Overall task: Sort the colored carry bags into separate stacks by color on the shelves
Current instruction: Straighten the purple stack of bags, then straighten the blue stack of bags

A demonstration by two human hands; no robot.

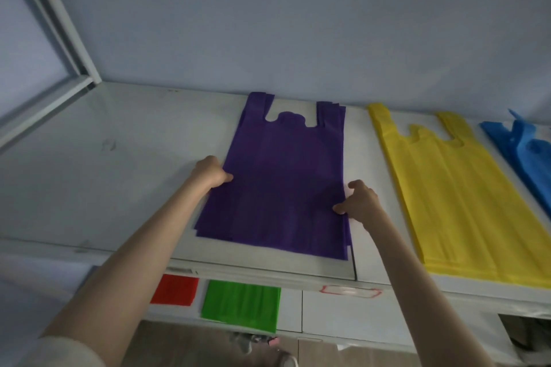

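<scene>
A stack of purple carry bags (283, 176) lies flat on the white top shelf (104, 182), handles toward the wall. My left hand (210, 174) grips the stack's left edge, fingers curled under it and thumb on top. My right hand (359, 198) pinches the right edge, thumb on the purple fabric. To the right lies a yellow bag stack (456, 197), and further right a blue bag stack (524, 152) at the frame's edge. On the lower shelf (343, 313) sit a red stack (176, 289) and a green stack (241, 304).
The blue-grey wall (298, 24) rises right behind the top shelf. A white shelf post (59, 15) slants at the upper left. The top shelf's left part holds nothing. A red outlined label (351, 291) marks the shelf's front edge. Floor and a shoe (286, 359) show below.
</scene>
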